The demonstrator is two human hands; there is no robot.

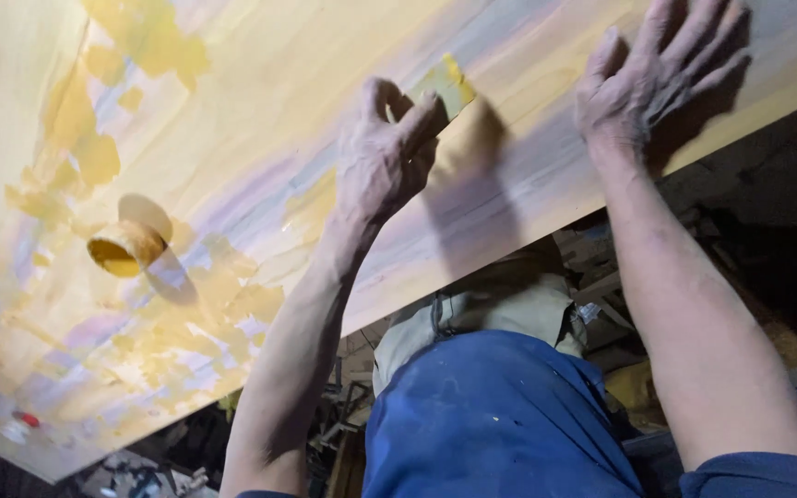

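Left hand [385, 157] pinched small yellow-smeared flat scraper [449, 85] against large pale painted wooden board [260, 120]; right hand [652, 74] lay flat, open. Scraper likely light, stiff, putty-slick; grip by rear edge.

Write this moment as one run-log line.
left hand: pressing yellow scraper on wooden board | right hand: flat on board, fingers spread | small putty cup: on board, apart

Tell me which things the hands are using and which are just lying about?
In use:
left hand holding a yellow-smeared scraper
right hand flat on the board
big wooden board with yellow patches

Lying about:
small yellow pot on the board
small red thing near the board's edge
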